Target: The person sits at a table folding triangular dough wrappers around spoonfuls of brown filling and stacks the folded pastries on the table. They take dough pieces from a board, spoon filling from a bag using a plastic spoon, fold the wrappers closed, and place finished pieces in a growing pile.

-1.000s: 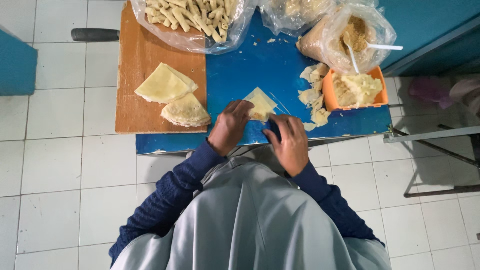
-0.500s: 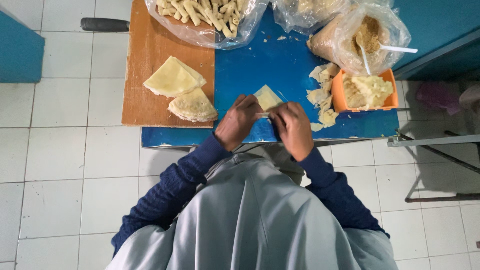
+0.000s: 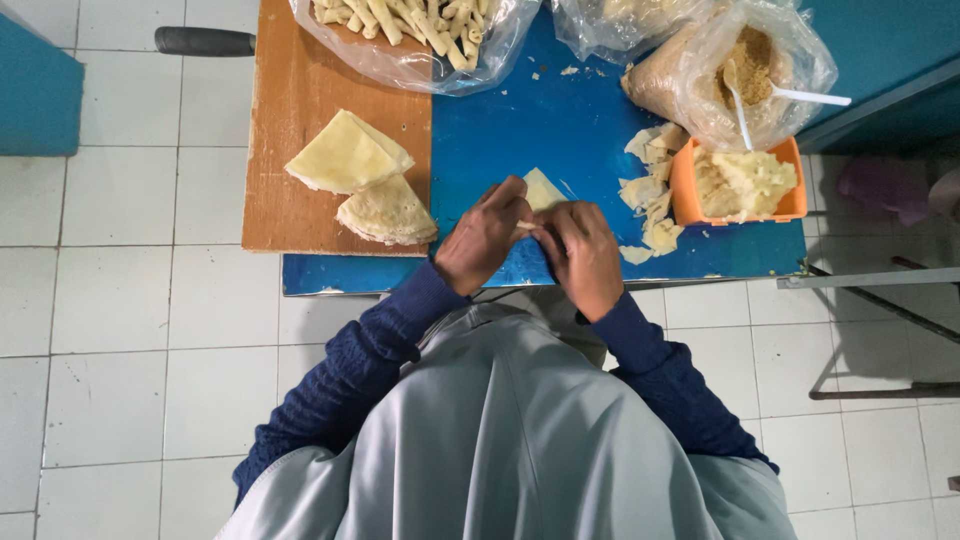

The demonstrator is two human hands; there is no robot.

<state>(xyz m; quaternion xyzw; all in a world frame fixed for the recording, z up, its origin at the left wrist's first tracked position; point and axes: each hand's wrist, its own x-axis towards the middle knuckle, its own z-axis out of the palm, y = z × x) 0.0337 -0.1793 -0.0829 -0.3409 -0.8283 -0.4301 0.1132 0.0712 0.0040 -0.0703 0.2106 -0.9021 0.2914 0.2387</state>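
Pale wrapper sheet (image 3: 541, 190) on blue table (image 3: 500, 130), near edge pinched between both hands: left hand (image 3: 483, 235), right hand (image 3: 580, 255).

- Illumination: bright, even, diffuse overhead light; colours render true.
- Shadows: soft and short; a faint shadow lies under the left hand (image 3: 485, 235) and right hand (image 3: 580, 255) on the blue table (image 3: 520, 130).
- Glare: mild highlights on the plastic bag (image 3: 410, 60) beyond the hands.
- Focus: sharp at the hands.
- Distortion: tile lines bow slightly towards the frame edges.
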